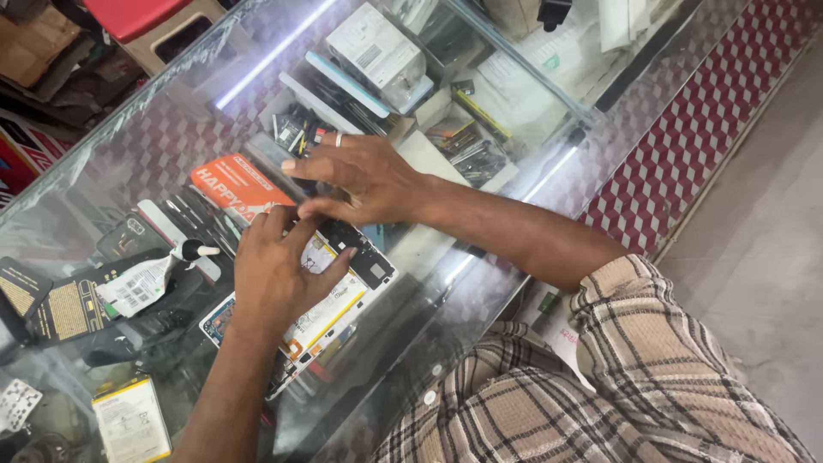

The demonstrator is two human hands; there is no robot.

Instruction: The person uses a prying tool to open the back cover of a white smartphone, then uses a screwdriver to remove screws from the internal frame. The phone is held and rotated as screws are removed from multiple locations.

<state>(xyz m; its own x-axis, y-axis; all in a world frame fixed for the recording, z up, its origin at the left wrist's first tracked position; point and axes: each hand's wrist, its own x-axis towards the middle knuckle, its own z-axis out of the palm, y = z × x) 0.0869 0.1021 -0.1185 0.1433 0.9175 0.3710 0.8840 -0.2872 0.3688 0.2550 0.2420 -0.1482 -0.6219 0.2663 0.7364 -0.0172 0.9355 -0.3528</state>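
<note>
Head view: both hands are working an opened phone [343, 283] on a glass counter [154, 146].
Left hand [279, 270] is lying flat on it, fingers spread; right hand [360, 180] is pinching its top edge, half curled.

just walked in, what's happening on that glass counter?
A person in a plaid shirt works on an opened phone lying on the glass counter. The left hand presses on the exposed battery, and the right hand, wearing a ring, pinches at the phone's top edge. Tweezers and an orange box lie nearby.

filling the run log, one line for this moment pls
left hand: pressing on opened phone | right hand: fingertips at phone's top edge | surface: glass counter | nearby: glue tube
</note>
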